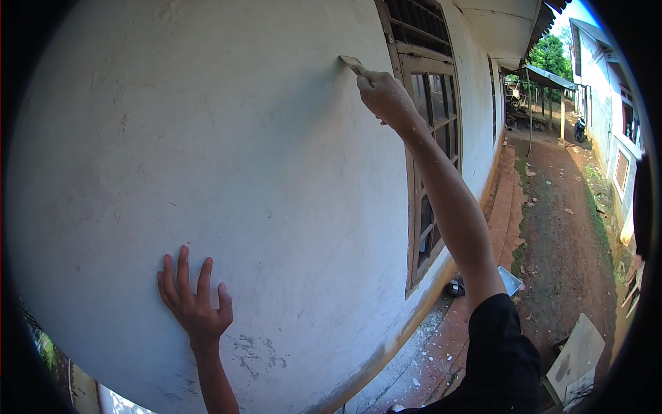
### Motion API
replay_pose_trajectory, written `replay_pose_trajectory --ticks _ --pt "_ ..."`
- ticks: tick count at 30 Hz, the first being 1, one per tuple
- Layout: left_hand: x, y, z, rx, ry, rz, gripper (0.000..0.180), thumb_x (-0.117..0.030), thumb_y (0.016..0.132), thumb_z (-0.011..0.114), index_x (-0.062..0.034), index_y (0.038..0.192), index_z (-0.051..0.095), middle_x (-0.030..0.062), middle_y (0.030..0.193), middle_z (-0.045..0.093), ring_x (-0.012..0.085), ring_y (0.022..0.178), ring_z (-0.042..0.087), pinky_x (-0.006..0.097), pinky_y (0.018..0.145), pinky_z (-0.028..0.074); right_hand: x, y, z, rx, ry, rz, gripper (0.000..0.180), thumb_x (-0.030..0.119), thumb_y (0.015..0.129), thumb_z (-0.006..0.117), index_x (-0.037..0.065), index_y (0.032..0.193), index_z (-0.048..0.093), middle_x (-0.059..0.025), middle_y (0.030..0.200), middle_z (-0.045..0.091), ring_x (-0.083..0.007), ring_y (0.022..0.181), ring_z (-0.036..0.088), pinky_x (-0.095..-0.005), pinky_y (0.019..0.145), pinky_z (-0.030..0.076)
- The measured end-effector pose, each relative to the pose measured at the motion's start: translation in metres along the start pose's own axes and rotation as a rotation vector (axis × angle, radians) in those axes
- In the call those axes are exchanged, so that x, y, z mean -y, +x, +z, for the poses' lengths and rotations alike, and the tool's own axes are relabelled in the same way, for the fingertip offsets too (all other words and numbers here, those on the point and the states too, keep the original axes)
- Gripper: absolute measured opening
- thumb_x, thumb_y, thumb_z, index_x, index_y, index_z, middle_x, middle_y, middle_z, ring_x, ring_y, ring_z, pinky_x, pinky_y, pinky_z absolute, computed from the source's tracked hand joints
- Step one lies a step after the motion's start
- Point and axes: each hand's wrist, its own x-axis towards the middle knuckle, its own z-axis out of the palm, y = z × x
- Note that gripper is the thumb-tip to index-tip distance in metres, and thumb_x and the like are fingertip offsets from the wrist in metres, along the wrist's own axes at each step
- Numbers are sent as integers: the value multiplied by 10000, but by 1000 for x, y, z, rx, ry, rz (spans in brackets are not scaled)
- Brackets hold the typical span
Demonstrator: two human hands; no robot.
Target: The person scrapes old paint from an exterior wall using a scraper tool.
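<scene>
The white wall (276, 186) is scuffed, with dark grey patches low down. A small scraper (352, 64) slants, blade against the wall's upper part.

view: head-worn left fisheye | facing: white wall (296, 200) | range: near | right side: dirt path (562, 228)

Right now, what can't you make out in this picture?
All in the head view:
Handle of the scraper: mostly hidden by the right hand.
Palm of the left hand: faces the wall, hidden by the hand itself.
Left forearm: cut off by the lower edge.
Inside the window: too dark.
Motorbike: too small for detail.
</scene>
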Motion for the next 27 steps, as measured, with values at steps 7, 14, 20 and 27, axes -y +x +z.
replay_pose_trajectory --ticks 7,14,20,27 --pt "1 0 4 -13 9 -7 396 -298 962 562 -108 1278 707 177 1570 506 433 1511 362 633 1229 236 -11 -5 1 17 85 -9 489 288 1008 458 109 1423 646 -147 698 675 -221 531 642 -386 558 586" --pt "0 -2 -2 27 28 10 419 -295 955 564 -99 1306 683 183 1582 482 440 1518 345 636 1231 226 -6 4 12 -25 76 -118 485 279 1000 447 97 1391 669 -166 715 714 -268 539 676 -401 559 598" --pt "-2 1 5 25 15 15 425 -299 956 563 -92 1308 680 191 1579 485 450 1518 342 641 1228 225 14 40 -18 -28 29 -44 477 296 999 448 114 1370 686 -151 681 684 -239 542 659 -402 548 599" --pt "-3 -2 3 32 36 21 425 -319 968 554 -104 1315 673 191 1578 485 454 1518 340 654 1223 223 -62 -79 19 67 -30 -51 448 282 1039 503 67 1398 663 -204 703 701 -239 578 654 -420 631 526"
